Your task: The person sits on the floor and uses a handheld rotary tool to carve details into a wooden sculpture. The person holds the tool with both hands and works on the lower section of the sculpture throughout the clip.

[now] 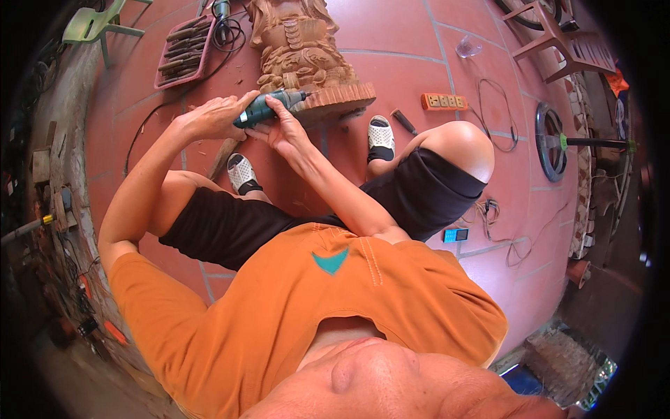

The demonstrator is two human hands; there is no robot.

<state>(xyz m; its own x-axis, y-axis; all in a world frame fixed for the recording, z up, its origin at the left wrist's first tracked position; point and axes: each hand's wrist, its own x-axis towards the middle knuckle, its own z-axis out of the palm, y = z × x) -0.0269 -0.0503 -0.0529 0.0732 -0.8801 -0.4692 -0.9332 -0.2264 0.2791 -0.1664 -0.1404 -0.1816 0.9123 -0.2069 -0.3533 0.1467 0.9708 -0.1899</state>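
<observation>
A teal-green die grinder (pixel 258 112) lies across in front of me, its dark nose and thin bit pointing right at the wooden base (pixel 328 101) of a carved statue (pixel 296 49). I cannot tell whether the bit touches the wood. My left hand (pixel 222 116) is closed round the rear of the grinder, its fingertips partly hidden. Farther forward, my right hand (pixel 285 134) grips the body, with the thumb on top and the fingers beneath. The statue's brown surface is densely carved, and its top runs out of view.
A pink tray (pixel 167 59) of chisels stands at left beside a black cable and a green chair (pixel 91 24). To the right are a loose chisel (pixel 404 122), an orange power strip (pixel 444 102), a clear cup (pixel 468 47), a phone (pixel 456 235) and a brown chair (pixel 562 45).
</observation>
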